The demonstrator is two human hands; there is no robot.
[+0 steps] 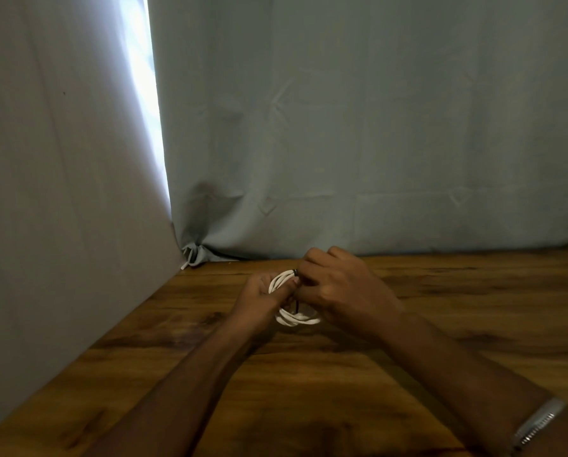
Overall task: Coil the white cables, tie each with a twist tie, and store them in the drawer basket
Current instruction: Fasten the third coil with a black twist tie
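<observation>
Brown wood-grain tabletop (309, 390), pale grey-blue curtain (342, 127) behind. Coiled white cable (291, 319) just above the table, half hidden between left hand (259, 293) and right hand (342, 288). Left fingers gripping the loops, right fingers pinching thin black twist tie (296, 272) at the top.

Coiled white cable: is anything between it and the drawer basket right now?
Cannot say: no drawer basket is in view. The coiled white cable is held over the wooden table by the left hand and right hand, with a dark twist tie around it.
</observation>
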